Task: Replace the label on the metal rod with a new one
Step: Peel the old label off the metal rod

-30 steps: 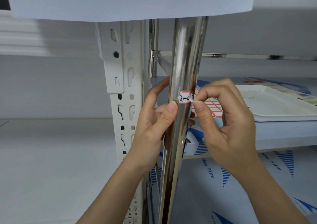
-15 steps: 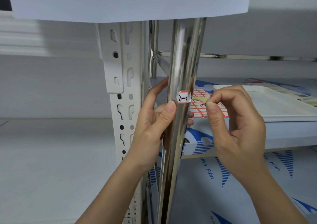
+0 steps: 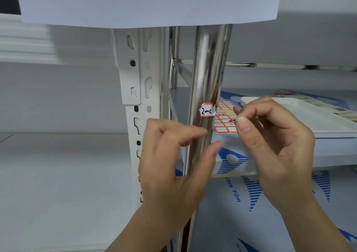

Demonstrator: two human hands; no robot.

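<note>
The white slotted shelving upright (image 3: 139, 89) stands left of the polished metal rod (image 3: 209, 74), whose long axis runs vertically, leaning slightly left toward its foot. Behind the rod, on the shelf (image 3: 338, 145), lies a sheet of red-bordered labels (image 3: 225, 125) beside a white tray (image 3: 316, 116). The left hand (image 3: 173, 166) is released, fingers loosely spread before the rod below the label and grasping nothing. The right hand (image 3: 276, 141) sits just right of the rod, its grip pinching a small torn scrap of label (image 3: 232, 120) between thumb and forefinger. The remaining old label (image 3: 207, 112), marked "2-", is on the rod, its right edge ragged. It lies up and left of the right-hand grip, near it, and above the left fingertips. In my judgement the right hand is better placed to resume peeling.
</note>
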